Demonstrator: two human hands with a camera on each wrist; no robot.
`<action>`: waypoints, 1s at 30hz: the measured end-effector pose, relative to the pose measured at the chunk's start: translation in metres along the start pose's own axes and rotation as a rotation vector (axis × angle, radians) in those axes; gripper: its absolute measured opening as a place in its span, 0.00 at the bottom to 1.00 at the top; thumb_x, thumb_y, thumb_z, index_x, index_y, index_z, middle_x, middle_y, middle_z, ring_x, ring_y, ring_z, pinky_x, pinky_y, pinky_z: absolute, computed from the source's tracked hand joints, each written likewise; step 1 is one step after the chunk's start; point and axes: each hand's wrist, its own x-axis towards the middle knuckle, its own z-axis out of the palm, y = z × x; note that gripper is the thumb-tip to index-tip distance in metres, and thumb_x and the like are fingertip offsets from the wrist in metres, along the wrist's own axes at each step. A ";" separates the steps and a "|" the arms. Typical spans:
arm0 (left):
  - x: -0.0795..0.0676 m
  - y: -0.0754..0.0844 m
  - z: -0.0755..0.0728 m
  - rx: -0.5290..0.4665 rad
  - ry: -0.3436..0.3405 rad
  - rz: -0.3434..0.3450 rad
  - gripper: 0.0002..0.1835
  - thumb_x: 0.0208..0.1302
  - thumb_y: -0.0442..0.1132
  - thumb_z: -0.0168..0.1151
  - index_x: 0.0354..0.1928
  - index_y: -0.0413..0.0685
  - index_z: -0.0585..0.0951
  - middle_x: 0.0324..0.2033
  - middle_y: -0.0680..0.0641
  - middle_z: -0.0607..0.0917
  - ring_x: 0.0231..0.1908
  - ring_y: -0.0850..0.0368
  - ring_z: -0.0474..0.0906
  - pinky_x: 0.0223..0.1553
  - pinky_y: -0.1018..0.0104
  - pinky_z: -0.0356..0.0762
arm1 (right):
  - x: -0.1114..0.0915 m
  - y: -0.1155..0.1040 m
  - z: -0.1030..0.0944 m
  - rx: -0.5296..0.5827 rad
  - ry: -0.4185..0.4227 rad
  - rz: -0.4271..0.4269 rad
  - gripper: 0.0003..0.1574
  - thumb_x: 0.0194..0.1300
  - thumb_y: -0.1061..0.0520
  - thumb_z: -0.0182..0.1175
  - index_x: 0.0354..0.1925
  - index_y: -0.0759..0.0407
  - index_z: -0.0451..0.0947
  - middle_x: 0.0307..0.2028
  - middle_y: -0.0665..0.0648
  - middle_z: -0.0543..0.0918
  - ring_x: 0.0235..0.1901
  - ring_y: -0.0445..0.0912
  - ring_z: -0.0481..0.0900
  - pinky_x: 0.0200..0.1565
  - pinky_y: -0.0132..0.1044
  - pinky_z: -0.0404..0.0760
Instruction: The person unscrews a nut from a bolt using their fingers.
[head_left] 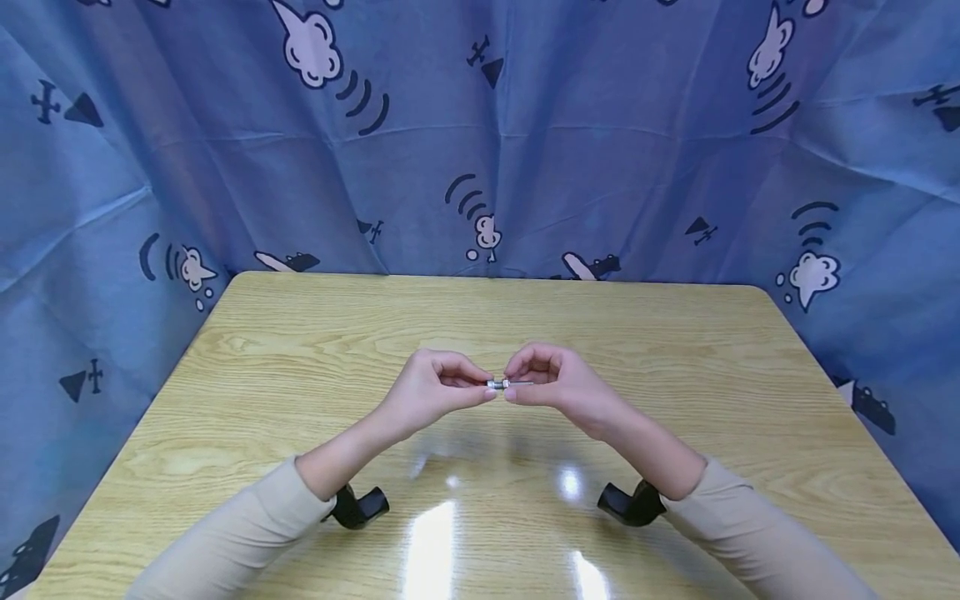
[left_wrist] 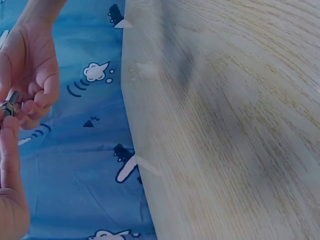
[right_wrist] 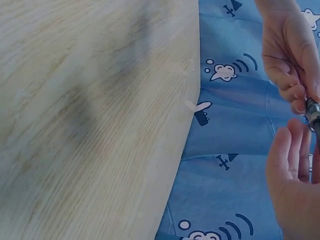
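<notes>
Left hand [head_left: 431, 387] is pinching the bolt [head_left: 498, 384] at 9 o'clock, right hand [head_left: 566, 387] at 3; holding level should be helping.

Left hand [head_left: 429, 390] and right hand [head_left: 568, 386] pinch just below centre, forearms [head_left: 352, 457] slanting in from the lower corners.

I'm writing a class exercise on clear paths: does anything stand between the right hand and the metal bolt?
Nothing visible does. The right hand already pinches the bolt; the left hand grips it from the opposite side without coming between them.
</notes>
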 end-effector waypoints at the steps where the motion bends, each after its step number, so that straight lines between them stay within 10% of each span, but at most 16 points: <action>1: 0.000 0.000 0.000 -0.001 0.003 0.001 0.09 0.54 0.34 0.69 0.36 0.37 0.84 0.31 0.44 0.86 0.32 0.49 0.84 0.35 0.63 0.82 | 0.000 0.000 0.000 -0.004 0.000 -0.002 0.12 0.55 0.68 0.63 0.38 0.62 0.75 0.34 0.53 0.79 0.34 0.43 0.80 0.40 0.34 0.80; 8: 0.000 -0.001 0.000 -0.017 -0.001 0.001 0.10 0.54 0.35 0.69 0.36 0.36 0.84 0.31 0.44 0.86 0.36 0.40 0.82 0.37 0.63 0.82 | 0.001 0.000 0.001 -0.013 -0.026 0.037 0.16 0.65 0.61 0.57 0.45 0.74 0.70 0.32 0.56 0.81 0.33 0.46 0.82 0.44 0.44 0.81; 30: -0.001 -0.002 -0.001 0.008 0.013 0.000 0.09 0.54 0.35 0.69 0.36 0.37 0.84 0.31 0.45 0.86 0.32 0.49 0.84 0.35 0.63 0.82 | 0.000 0.000 -0.001 -0.037 -0.038 -0.003 0.18 0.67 0.57 0.55 0.48 0.71 0.69 0.36 0.58 0.79 0.36 0.47 0.81 0.44 0.41 0.80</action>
